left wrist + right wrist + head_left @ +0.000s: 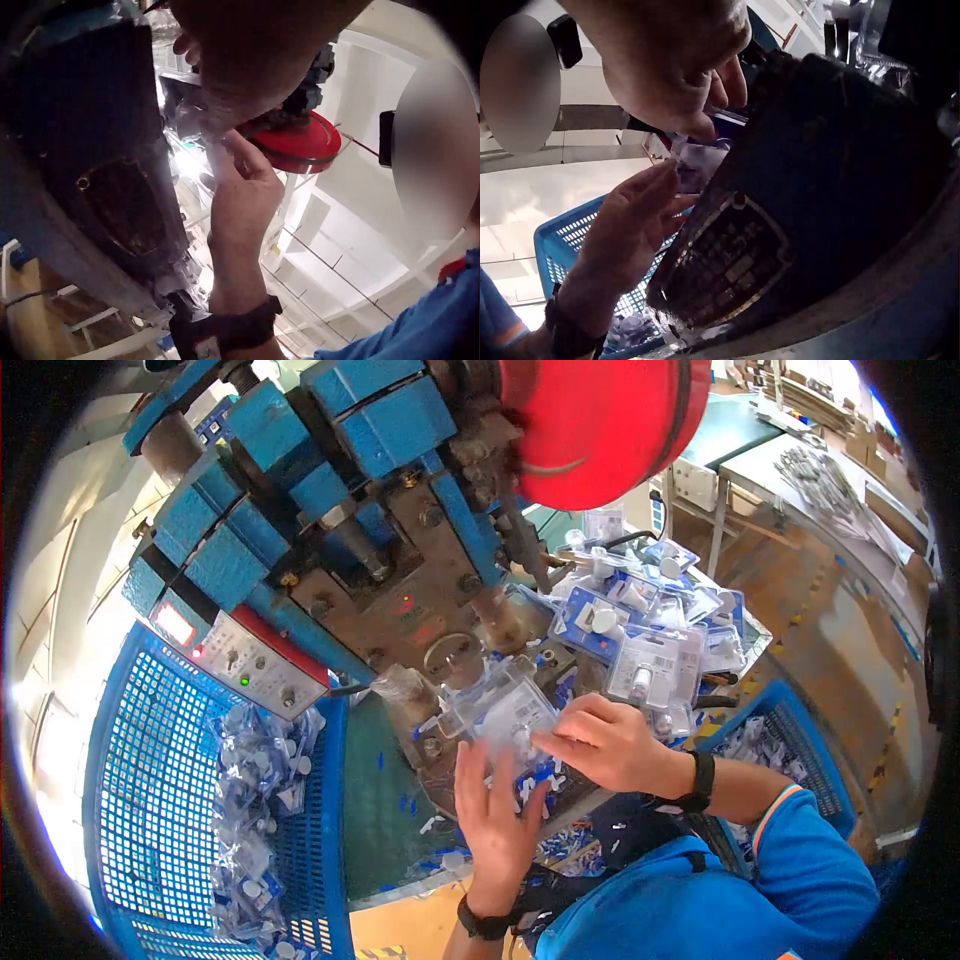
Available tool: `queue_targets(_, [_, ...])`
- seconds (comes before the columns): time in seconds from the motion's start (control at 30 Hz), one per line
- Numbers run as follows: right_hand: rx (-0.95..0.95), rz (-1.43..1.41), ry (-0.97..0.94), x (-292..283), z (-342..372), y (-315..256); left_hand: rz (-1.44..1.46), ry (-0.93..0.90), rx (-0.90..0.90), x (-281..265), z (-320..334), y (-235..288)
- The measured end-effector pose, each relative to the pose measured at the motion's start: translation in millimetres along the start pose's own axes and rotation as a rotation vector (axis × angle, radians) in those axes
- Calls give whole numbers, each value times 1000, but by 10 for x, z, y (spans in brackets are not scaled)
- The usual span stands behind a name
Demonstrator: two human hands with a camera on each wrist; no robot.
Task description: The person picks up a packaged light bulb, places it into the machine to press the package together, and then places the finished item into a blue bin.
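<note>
A clear plastic blister pack lies under the press head, at the front of the machine bed. My right hand pinches its near right edge with thumb and curled fingers. Against the pack's near left side, my left hand has its fingers extended and motion-blurred, thumb apart. The right wrist view shows the left hand reaching to the pack from below, opposite the right hand. Small white and blue plastic pieces are scattered beneath the hands.
The blue press with its red flywheel rises ahead; a control box sits at its left. Packs are piled at right. A blue basket holds packs at left; another blue crate stands lower right.
</note>
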State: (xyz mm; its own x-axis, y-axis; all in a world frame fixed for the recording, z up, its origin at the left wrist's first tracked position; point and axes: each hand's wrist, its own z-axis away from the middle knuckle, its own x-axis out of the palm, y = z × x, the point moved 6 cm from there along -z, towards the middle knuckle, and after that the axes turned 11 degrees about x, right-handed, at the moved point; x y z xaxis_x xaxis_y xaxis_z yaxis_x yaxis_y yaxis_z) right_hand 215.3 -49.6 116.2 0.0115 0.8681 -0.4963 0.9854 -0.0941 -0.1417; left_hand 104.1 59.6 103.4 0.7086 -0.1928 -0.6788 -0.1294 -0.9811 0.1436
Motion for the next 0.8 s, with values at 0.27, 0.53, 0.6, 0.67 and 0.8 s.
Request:
queue_targets(0.27, [182,-108,-135,176,13,147,-100,10,48,68,-19,-137])
queue_targets(0.53, [203,-145,-214,271,39,182,-49,-32,18,69,-33,-240])
queue_targets(0.6, [210,-144,-227,276,23,166,-24,-31,9,57,-29,-270])
queue_targets(0.67, [212,-142,-231,281,4,164,-8,-31,2,55,-37,-290])
queue_targets(0.8, [223,-147,-226,287,-10,177,5,-28,-17,58,-58,-316])
